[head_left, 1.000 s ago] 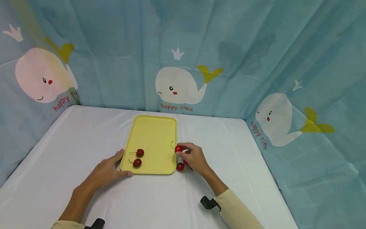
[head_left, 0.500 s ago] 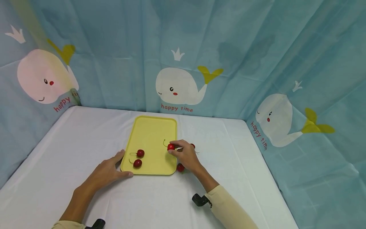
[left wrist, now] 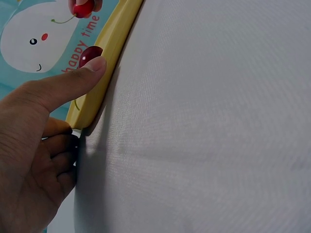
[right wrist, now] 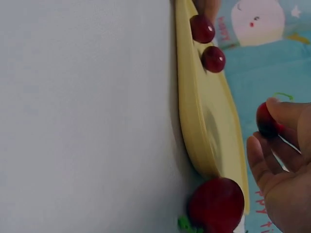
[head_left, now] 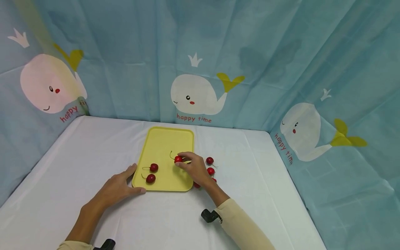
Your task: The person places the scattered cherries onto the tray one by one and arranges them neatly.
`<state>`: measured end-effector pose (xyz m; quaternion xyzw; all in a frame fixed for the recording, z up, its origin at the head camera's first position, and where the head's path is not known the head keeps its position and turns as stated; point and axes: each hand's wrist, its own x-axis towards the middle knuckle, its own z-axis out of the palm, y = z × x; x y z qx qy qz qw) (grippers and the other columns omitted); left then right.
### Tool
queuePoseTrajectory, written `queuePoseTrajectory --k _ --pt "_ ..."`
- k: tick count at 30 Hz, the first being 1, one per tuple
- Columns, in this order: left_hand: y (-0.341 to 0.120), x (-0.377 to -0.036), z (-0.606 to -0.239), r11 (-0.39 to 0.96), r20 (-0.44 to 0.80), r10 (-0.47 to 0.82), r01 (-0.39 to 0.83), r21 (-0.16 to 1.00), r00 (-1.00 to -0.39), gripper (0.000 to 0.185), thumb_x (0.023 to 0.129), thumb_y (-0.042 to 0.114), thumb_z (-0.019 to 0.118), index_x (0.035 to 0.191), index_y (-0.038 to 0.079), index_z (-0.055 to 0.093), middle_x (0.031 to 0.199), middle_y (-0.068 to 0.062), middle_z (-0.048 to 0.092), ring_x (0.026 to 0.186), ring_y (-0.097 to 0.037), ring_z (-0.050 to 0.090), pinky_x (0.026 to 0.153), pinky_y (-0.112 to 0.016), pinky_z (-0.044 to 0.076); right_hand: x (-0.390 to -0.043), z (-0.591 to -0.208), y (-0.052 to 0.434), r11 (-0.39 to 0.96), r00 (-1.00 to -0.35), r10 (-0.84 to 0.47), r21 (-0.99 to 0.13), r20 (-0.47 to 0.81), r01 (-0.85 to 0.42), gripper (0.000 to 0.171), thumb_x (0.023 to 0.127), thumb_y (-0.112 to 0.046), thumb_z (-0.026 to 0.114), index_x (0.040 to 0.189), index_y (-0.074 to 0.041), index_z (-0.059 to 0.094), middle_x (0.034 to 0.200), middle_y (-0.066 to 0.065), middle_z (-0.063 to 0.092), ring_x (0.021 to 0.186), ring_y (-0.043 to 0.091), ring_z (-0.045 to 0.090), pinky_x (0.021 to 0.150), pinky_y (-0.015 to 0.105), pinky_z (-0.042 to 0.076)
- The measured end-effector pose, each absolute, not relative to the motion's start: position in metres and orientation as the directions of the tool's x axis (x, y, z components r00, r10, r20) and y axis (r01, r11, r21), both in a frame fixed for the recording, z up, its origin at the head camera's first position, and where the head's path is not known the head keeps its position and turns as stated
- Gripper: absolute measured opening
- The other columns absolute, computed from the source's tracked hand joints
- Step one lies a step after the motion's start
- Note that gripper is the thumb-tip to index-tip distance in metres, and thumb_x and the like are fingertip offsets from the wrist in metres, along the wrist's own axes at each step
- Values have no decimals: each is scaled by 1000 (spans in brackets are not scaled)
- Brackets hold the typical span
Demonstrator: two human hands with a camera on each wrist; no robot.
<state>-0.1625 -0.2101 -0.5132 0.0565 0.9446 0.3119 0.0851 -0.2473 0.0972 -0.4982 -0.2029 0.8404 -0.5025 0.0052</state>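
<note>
Head view: white-covered desk (head_left: 240, 156) bearing yellow tray (head_left: 167, 142).
Left hand (head_left: 116, 187) touches tray's 8 o'clock corner, grip spread; right hand (head_left: 197, 169), grip pinching one cherry (head_left: 178, 159) above tray, 3 o'clock of centre. Two cherries (head_left: 153, 167) lie inside, 7–8 o'clock; more cherries (head_left: 209, 160) outside, 3–4 o'clock.

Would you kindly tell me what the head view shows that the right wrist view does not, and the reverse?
Only the head view shows the beige sleeves and two loose cherries right of the yellow tray, apart from it.

Only the right wrist view shows green bits by the red fruit near the tray's corner.

Both show the tray with two dark cherries, the right hand pinching another cherry above it, and whale-print curtain.
</note>
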Motion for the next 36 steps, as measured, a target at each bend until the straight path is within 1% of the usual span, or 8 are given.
queuePoseTrajectory --k 3,8,13,20,26,32,36 --pt "-210 -163 -513 799 -132 156 47 600 -979 126 79 71 81 165 -3 26 166 -31 34 150 -56 36 116 -72 37 -249 -499 90 415 -916 -351 -846 192 -336 41 96 -21 81 132 -2 72 121 6 77 108 18 72 91 28 61" --pt "-209 -163 -513 795 -146 157 38 606 -977 126 79 72 81 166 -2 26 167 -30 33 151 -55 35 117 -72 36 -252 -502 79 411 -918 -353 -852 181 -325 40 96 -18 81 131 -2 73 120 6 78 108 20 73 91 26 60" --pt "-210 -162 -512 795 -141 165 47 604 -976 127 79 72 81 166 -2 26 167 -30 33 150 -56 36 116 -72 37 -256 -504 69 420 -916 -364 -849 167 -321 39 96 -19 80 130 -3 73 120 6 78 107 18 73 90 25 60" --pt "-211 -163 -513 792 -139 157 41 609 -978 126 80 72 81 166 -2 26 167 -30 33 150 -55 36 117 -72 36 -261 -505 55 433 -916 -366 -841 167 -326 35 95 -18 81 127 -4 76 119 5 78 101 12 72 83 19 58" --pt "-210 -163 -514 791 -136 151 37 610 -979 126 79 73 80 166 -1 26 168 -29 33 151 -54 36 117 -72 37 -264 -505 45 456 -922 -357 -834 149 -312 36 93 -19 83 125 -4 77 113 4 80 99 9 71 79 17 56" --pt "-210 -161 -512 789 -133 157 43 613 -979 124 80 71 81 166 -1 27 167 -30 34 150 -55 37 115 -72 38 -266 -504 35 485 -916 -375 -812 143 -325 35 94 -20 83 125 -4 77 109 5 81 100 13 73 82 19 56" --pt "-209 -161 -511 788 -142 154 35 615 -978 124 81 71 80 166 -1 26 167 -29 33 151 -55 36 116 -72 37 -268 -507 30 504 -915 -381 -800 134 -327 34 94 -20 83 124 -5 77 108 4 81 100 12 73 85 18 57"
